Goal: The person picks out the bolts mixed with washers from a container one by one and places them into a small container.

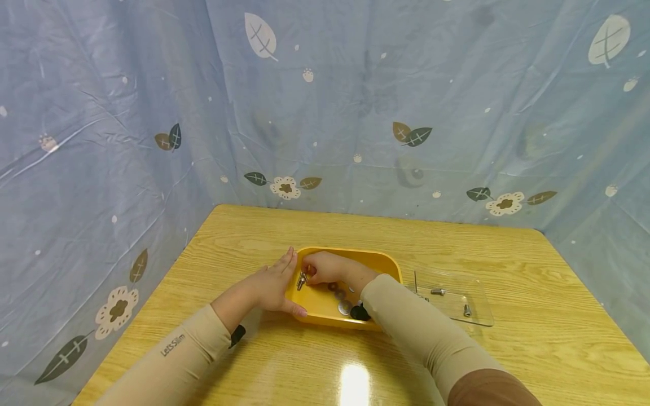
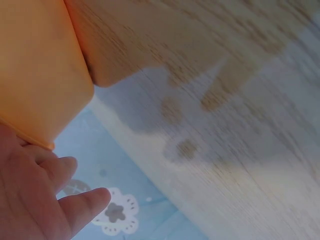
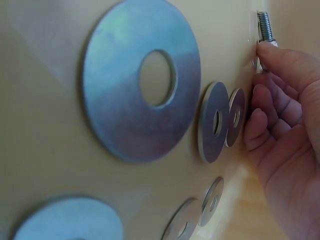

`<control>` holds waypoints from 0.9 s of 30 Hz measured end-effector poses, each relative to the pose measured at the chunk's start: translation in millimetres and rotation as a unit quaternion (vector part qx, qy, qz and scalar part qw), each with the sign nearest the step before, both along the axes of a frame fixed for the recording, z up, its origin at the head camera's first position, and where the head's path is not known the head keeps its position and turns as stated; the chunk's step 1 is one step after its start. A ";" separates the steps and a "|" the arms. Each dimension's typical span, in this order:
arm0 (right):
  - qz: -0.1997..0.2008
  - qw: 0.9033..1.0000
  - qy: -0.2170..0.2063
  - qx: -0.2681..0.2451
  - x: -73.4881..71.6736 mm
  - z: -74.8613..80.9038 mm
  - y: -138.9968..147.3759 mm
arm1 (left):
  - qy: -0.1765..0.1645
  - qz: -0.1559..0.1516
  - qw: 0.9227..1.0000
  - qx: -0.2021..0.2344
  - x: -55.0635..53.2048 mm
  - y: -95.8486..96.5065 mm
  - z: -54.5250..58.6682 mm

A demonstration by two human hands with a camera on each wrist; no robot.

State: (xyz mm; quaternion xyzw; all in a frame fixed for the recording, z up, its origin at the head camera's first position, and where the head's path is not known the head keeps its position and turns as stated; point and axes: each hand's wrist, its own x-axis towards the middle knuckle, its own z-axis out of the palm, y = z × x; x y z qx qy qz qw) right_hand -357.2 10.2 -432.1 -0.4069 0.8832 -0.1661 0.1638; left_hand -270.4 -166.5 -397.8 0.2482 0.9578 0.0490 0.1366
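Observation:
My left hand [image 1: 276, 287] rests against the left end of a yellow tray [image 1: 335, 322], its thumb over the front rim and its fingers straight along the outer wall. In the left wrist view, the tray's side stands beside those fingers [image 2: 82, 210]. Inside the tray at its left end, my right hand [image 1: 325, 266] pinches a small metal bolt [image 1: 302, 281] between thumb and finger. The bolt's threaded end [image 3: 265, 25] sticks out past the thumb in the right wrist view. Several flat metal washers [image 3: 110, 115] of different sizes lie on the tray floor next to this hand.
To the right of the yellow tray lies a shallow clear tray [image 1: 486, 317], with metal bolts [image 1: 467, 310] in it and a thin dark rod [image 1: 415, 281] at its left side. A patterned blue curtain [image 1: 335, 113] hangs behind the wooden table [image 1: 518, 265] and on both sides.

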 end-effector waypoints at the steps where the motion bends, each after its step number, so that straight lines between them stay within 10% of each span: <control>1: 0.003 1.000 -0.002 -0.002 0.3 0.5 0.4 | 0.000 0.000 1.000 -0.001 0.2 0.1 0.3; 27: 0.025 0.994 -0.070 -0.076 -2.8 20.3 7.0 | -0.003 0.005 1.000 0.001 1.5 1.0 1.1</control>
